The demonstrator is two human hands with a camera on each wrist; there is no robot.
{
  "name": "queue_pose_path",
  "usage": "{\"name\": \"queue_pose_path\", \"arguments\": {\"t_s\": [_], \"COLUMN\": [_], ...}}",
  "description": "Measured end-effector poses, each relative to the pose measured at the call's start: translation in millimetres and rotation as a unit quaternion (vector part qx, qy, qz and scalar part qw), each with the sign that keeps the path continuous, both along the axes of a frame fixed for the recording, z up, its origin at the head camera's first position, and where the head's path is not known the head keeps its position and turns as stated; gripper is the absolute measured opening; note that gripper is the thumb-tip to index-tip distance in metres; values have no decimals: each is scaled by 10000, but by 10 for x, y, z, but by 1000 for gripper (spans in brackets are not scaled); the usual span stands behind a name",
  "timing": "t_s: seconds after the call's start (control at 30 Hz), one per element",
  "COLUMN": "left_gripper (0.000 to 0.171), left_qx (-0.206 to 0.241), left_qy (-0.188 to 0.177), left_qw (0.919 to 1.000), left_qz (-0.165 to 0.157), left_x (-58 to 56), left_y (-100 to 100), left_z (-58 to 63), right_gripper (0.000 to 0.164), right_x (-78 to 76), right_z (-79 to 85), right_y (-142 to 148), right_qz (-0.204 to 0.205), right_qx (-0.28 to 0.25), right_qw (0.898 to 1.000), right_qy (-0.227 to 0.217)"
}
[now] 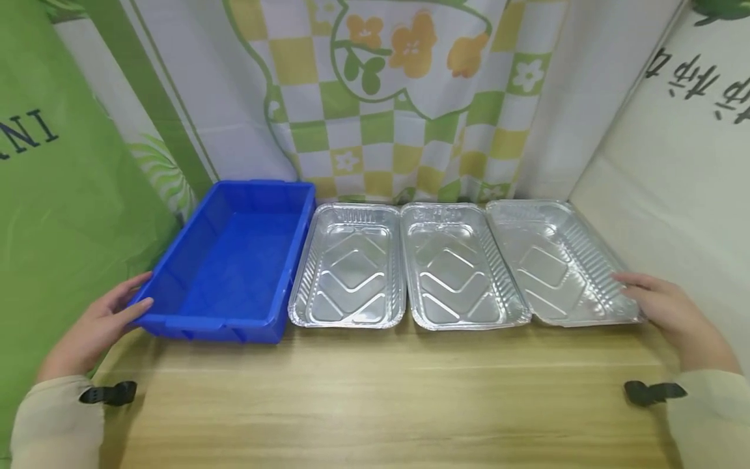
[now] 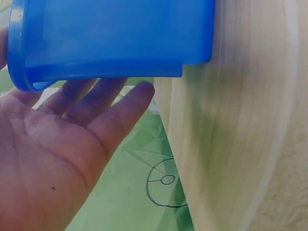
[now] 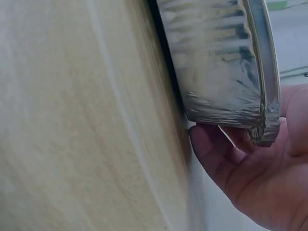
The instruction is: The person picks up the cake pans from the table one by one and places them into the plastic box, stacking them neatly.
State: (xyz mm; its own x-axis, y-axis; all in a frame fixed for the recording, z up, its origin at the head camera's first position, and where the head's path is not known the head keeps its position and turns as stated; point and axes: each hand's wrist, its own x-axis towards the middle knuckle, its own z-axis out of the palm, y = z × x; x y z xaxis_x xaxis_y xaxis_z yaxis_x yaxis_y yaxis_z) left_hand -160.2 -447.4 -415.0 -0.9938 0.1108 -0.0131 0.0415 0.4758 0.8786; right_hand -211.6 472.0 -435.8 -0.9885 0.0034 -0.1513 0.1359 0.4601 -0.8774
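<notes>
My left hand (image 1: 96, 329) is at the near left corner of a blue plastic bin (image 1: 234, 260), thumb over the rim and the other fingers against its outer side. In the left wrist view those fingers (image 2: 120, 108) lie along the bin's wall, close to the tabletop. At the far end of the row, my right hand (image 1: 674, 309) holds the near right corner of an aluminum foil tray (image 1: 541, 267). Its fingers (image 3: 202, 139) curl beneath the tray's crimped edge in the right wrist view. The bin looks empty, as does this tray.
Two more foil trays, one on the left (image 1: 353, 267) and one in the middle (image 1: 459, 267), stand side by side between the bin and the held tray. All rest on a wooden table (image 1: 387, 404). A checkered curtain (image 1: 404, 130) hangs behind, with fabric walls on both sides.
</notes>
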Motion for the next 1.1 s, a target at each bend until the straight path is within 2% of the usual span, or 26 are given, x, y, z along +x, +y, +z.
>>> {"name": "queue_pose_path", "arguments": {"t_s": [0.1,0.2,0.3,0.4,0.47,0.63,0.7,0.93,1.0,1.1], "left_gripper": [59,58,58,58,57,56,56,56,56,55], "left_qx": [669,1201,1421,1489,1509,1927,2119,2262,2331,2390], "left_qy": [-31,-130,-189,-212,-214,-129,-96,-105,-72,-18], "left_qw": [9977,9925,9894,9883,9881,9804,9758,9726,9709,9694], "left_qz": [-87,-175,-243,-243,-191,-380,-522,-520,-549,-561], "left_x": [13,4,-12,-14,-8,14,21,49,58,76], "left_y": [-7,14,43,51,54,33,22,25,23,15], "left_z": [-32,-50,-57,-58,-61,-85,-94,-89,-89,-95], "right_gripper": [26,29,34,38,38,32,31,28,26,25], "right_x": [44,108,160,183,185,170,164,137,121,96], "right_z": [-27,-58,-86,-106,-112,-101,-90,-52,-29,31], "right_y": [41,102,156,174,179,183,185,161,120,42], "right_qz": [24,19,62,85,62,-135,-150,-21,-102,-171], "right_qx": [-609,-1419,-2278,-2680,-2843,-3191,-3279,-3570,-3577,-3401], "right_qw": [9981,9898,9736,9633,9586,9475,9444,9322,9315,9382], "right_qy": [17,104,163,156,141,121,193,598,648,616]}}
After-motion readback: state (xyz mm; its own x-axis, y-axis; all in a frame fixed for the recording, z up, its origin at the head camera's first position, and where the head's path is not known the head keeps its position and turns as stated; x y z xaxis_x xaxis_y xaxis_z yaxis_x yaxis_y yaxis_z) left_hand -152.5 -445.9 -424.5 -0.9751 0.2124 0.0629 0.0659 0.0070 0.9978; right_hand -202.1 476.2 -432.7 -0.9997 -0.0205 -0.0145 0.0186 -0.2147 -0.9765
